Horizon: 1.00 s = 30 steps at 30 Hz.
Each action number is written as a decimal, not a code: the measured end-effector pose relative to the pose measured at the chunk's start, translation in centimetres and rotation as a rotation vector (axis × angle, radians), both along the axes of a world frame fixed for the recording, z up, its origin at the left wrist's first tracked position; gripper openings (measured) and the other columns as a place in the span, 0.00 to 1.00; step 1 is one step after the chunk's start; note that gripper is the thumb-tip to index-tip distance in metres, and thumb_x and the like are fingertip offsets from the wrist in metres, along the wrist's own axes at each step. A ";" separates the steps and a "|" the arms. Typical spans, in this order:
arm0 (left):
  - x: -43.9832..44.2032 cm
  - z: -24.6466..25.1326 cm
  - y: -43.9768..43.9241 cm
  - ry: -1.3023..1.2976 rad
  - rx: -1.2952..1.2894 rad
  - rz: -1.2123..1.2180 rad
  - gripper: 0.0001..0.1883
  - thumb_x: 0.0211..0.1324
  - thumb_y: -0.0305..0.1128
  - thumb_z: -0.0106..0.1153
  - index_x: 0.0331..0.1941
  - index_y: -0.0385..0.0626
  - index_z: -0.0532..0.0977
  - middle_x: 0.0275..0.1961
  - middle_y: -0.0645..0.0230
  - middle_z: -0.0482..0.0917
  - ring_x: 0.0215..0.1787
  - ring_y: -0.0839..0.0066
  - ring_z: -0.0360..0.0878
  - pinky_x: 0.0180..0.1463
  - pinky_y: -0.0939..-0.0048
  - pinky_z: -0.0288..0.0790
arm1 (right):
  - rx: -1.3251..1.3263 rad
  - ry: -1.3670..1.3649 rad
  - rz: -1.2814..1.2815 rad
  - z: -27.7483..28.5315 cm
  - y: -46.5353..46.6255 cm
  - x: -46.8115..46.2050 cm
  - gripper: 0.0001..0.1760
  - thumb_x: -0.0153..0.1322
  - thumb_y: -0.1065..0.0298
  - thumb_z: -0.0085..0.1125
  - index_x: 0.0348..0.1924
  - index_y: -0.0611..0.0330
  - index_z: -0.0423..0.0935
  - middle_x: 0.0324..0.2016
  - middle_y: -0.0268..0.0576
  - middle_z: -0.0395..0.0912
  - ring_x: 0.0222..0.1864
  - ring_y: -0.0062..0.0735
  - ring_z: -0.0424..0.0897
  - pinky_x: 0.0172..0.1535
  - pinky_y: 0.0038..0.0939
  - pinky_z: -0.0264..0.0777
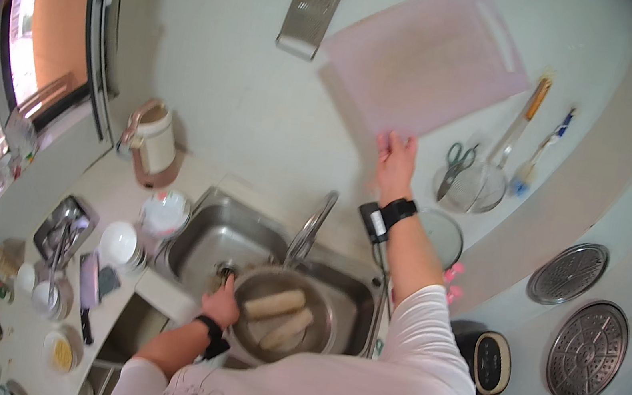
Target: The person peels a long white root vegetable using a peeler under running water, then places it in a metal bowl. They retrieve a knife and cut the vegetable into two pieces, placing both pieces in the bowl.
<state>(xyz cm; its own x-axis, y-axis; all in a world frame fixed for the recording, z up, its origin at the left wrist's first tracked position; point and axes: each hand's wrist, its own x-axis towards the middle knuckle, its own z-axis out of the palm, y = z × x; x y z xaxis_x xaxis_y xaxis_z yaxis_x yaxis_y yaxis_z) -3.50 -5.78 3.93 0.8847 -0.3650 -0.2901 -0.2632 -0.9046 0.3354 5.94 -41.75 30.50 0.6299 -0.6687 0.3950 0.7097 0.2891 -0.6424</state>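
Note:
My right hand (397,157) is raised to the wall and pinches the lower corner of a pink cutting board (414,60). The board is tilted, its handle slot at the upper right. Low in the sink, my left hand (221,305) is against the left rim of a round metal basin (322,326); whether its fingers close on the rim is not clear. Inside the basin lie two long pale root vegetables (275,305). The basin sits across the double stainless steel sink (217,214), below the faucet (311,230).
A grater (313,12), scissors (457,166) and a mesh skimmer (478,187) hang on the wall. An electric kettle (153,141), stacked bowls (120,244) and a cleaver (88,287) are on the left counter. Perforated steamer plates (588,352) and a black appliance (486,364) are at right.

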 end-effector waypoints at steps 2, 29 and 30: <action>0.1 0.0 0.3 0.038 -0.089 0.035 0.41 0.51 0.32 0.51 0.70 0.48 0.47 0.52 0.57 0.79 0.53 0.60 0.78 0.60 0.51 0.61 | -0.015 0.087 0.029 -1.5 -0.4 -1.6 0.29 0.70 0.75 0.55 0.62 0.58 0.55 0.36 0.35 0.69 0.36 0.27 0.74 0.39 0.34 0.79; 0.5 1.7 0.7 -0.175 -0.854 -0.008 0.28 0.66 0.54 0.41 0.60 0.45 0.66 0.57 0.59 0.73 0.57 0.63 0.72 0.59 0.62 0.63 | -0.302 0.506 0.007 -15.0 11.5 -26.3 0.25 0.70 0.60 0.61 0.55 0.66 0.70 0.48 0.41 0.75 0.49 0.30 0.74 0.53 0.32 0.68; 0.6 2.4 0.9 -0.011 -1.042 0.067 0.28 0.68 0.54 0.38 0.59 0.44 0.66 0.56 0.60 0.73 0.56 0.65 0.72 0.59 0.64 0.63 | -0.337 0.567 0.031 -15.2 12.0 -26.5 0.24 0.71 0.60 0.60 0.55 0.66 0.69 0.49 0.41 0.74 0.50 0.30 0.73 0.55 0.32 0.67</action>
